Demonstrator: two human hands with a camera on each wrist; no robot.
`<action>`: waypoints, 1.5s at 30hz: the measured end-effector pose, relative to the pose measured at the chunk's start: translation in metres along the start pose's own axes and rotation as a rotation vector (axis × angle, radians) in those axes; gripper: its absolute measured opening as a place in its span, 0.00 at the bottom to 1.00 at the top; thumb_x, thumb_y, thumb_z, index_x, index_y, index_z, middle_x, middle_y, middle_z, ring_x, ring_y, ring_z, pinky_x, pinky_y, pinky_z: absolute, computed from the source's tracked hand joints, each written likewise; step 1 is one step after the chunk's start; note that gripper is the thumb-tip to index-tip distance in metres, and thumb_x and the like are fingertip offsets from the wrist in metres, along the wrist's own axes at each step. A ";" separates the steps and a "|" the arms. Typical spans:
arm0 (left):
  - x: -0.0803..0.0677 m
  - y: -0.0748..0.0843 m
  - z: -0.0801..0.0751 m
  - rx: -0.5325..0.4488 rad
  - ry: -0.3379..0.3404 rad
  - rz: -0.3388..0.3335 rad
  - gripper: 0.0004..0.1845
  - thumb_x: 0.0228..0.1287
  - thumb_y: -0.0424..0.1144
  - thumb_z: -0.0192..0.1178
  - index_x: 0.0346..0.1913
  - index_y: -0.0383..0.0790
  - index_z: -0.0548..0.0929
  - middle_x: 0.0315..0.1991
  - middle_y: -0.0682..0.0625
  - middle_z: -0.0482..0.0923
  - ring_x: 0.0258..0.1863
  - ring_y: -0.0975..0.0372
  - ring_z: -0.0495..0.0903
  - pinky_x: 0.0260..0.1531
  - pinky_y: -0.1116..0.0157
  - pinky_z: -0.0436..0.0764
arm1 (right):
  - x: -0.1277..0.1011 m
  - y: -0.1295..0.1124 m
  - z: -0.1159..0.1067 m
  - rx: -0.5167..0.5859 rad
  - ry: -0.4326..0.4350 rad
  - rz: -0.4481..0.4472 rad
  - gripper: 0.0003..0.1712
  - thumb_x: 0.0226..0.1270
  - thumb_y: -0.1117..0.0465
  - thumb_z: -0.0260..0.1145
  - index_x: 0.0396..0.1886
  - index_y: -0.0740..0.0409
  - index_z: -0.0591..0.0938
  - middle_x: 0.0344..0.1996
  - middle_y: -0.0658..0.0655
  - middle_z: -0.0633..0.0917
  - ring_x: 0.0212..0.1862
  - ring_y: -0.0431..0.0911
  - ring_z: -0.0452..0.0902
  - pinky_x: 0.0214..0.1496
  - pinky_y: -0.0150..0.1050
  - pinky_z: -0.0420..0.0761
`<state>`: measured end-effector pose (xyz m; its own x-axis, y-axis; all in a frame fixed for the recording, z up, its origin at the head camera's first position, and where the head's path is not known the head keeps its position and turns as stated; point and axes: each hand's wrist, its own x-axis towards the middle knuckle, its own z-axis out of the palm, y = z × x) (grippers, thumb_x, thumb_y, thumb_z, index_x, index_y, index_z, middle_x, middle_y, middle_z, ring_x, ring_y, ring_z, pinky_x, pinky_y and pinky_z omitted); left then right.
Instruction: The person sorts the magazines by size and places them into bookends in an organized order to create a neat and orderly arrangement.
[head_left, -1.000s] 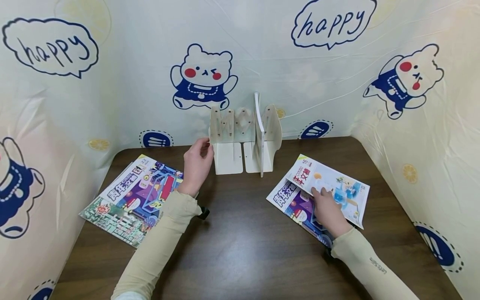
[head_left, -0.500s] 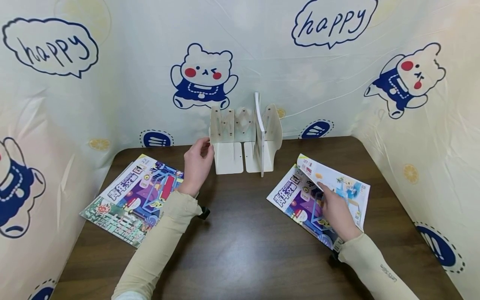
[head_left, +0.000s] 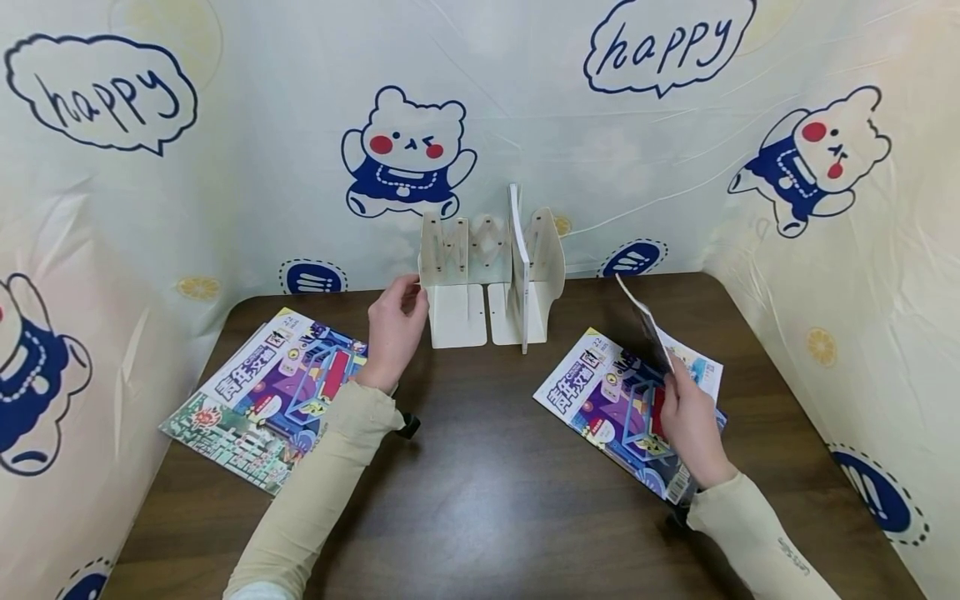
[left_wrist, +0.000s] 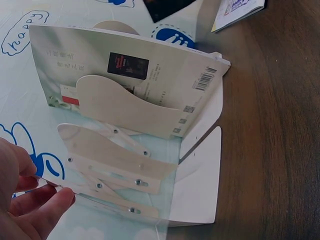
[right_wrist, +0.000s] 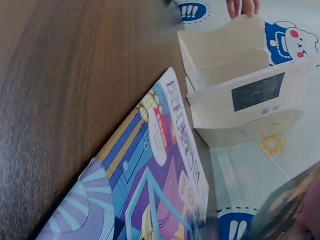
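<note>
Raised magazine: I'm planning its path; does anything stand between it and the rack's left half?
Yes: in the rack, the right end panel and the upright book stand between that half and the magazine in the right hand.

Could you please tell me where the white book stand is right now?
In the head view, the white book stand is centrally at the back of the table, between the left magazines and right magazines; the left hand pinches its left side.

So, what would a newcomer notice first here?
Probably the white rack at the back of the table, a book upright in it, the left hand pinching its left end. Then the right hand holding a tilted magazine over a purple magazine at right, and the central bear on the backdrop.
</note>
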<state>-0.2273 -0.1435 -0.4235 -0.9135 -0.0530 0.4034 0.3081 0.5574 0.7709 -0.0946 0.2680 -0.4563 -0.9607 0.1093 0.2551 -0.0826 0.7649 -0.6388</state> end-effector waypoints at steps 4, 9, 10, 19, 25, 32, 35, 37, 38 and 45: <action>0.000 0.002 -0.001 -0.001 -0.005 -0.002 0.18 0.78 0.39 0.60 0.65 0.40 0.80 0.58 0.42 0.84 0.52 0.51 0.85 0.55 0.52 0.86 | -0.002 -0.003 0.001 0.053 0.101 0.009 0.24 0.83 0.68 0.50 0.74 0.62 0.70 0.61 0.74 0.81 0.55 0.71 0.81 0.60 0.68 0.79; 0.001 0.002 -0.002 0.000 -0.005 0.000 0.18 0.78 0.39 0.60 0.65 0.39 0.80 0.57 0.42 0.84 0.53 0.51 0.85 0.56 0.52 0.86 | -0.002 -0.007 0.001 0.135 0.208 0.018 0.21 0.84 0.66 0.51 0.71 0.63 0.72 0.60 0.71 0.82 0.53 0.67 0.82 0.61 0.67 0.80; 0.001 0.002 -0.001 0.002 -0.004 0.001 0.17 0.78 0.39 0.60 0.65 0.39 0.80 0.57 0.42 0.84 0.52 0.51 0.85 0.56 0.52 0.86 | -0.002 -0.008 0.001 0.155 0.220 0.021 0.22 0.84 0.65 0.51 0.72 0.62 0.72 0.62 0.71 0.81 0.58 0.67 0.81 0.63 0.67 0.77; -0.001 0.000 -0.001 0.001 -0.006 -0.012 0.18 0.78 0.40 0.60 0.65 0.40 0.80 0.58 0.42 0.84 0.53 0.51 0.84 0.56 0.53 0.85 | -0.004 -0.019 -0.001 0.246 0.310 0.031 0.21 0.84 0.64 0.52 0.71 0.63 0.73 0.65 0.69 0.80 0.64 0.66 0.76 0.66 0.70 0.72; -0.001 0.000 0.000 0.000 -0.005 -0.009 0.18 0.78 0.39 0.60 0.65 0.40 0.80 0.58 0.42 0.84 0.53 0.51 0.84 0.56 0.53 0.85 | -0.006 -0.027 -0.003 0.266 0.320 0.036 0.20 0.84 0.64 0.52 0.69 0.65 0.74 0.64 0.69 0.81 0.65 0.65 0.76 0.67 0.68 0.72; -0.001 0.001 0.000 0.001 -0.005 -0.016 0.18 0.78 0.39 0.60 0.65 0.41 0.80 0.58 0.42 0.84 0.54 0.51 0.84 0.55 0.53 0.86 | -0.010 -0.038 -0.005 0.275 0.331 0.014 0.20 0.84 0.64 0.52 0.69 0.63 0.74 0.63 0.68 0.82 0.64 0.62 0.78 0.69 0.53 0.76; -0.001 0.001 0.000 0.006 -0.001 -0.011 0.18 0.78 0.39 0.60 0.65 0.40 0.80 0.58 0.42 0.84 0.54 0.51 0.84 0.55 0.53 0.86 | -0.011 -0.045 -0.006 0.277 0.342 -0.014 0.20 0.83 0.65 0.53 0.69 0.63 0.75 0.62 0.67 0.83 0.62 0.57 0.79 0.66 0.32 0.75; -0.001 0.000 0.000 0.006 0.002 -0.006 0.17 0.78 0.39 0.60 0.64 0.40 0.80 0.58 0.42 0.84 0.53 0.51 0.85 0.55 0.53 0.86 | -0.012 -0.049 -0.006 0.287 0.343 -0.033 0.20 0.83 0.66 0.54 0.69 0.63 0.76 0.62 0.67 0.83 0.62 0.54 0.78 0.63 0.25 0.72; 0.000 0.000 0.001 0.006 0.004 -0.003 0.17 0.78 0.39 0.60 0.64 0.40 0.80 0.57 0.42 0.84 0.53 0.51 0.85 0.55 0.53 0.86 | -0.012 -0.052 -0.006 0.293 0.339 -0.042 0.20 0.83 0.67 0.54 0.69 0.63 0.76 0.62 0.66 0.83 0.62 0.51 0.78 0.62 0.21 0.70; -0.001 0.000 0.001 0.007 0.007 0.000 0.17 0.78 0.39 0.60 0.64 0.40 0.80 0.57 0.42 0.84 0.53 0.51 0.85 0.55 0.53 0.86 | -0.017 -0.069 -0.004 0.325 0.311 -0.082 0.20 0.82 0.68 0.54 0.69 0.63 0.77 0.62 0.65 0.84 0.61 0.31 0.75 0.63 0.20 0.70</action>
<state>-0.2272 -0.1430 -0.4245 -0.9114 -0.0587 0.4073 0.3066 0.5632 0.7673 -0.0716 0.2157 -0.4141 -0.8263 0.2805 0.4884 -0.2813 0.5457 -0.7893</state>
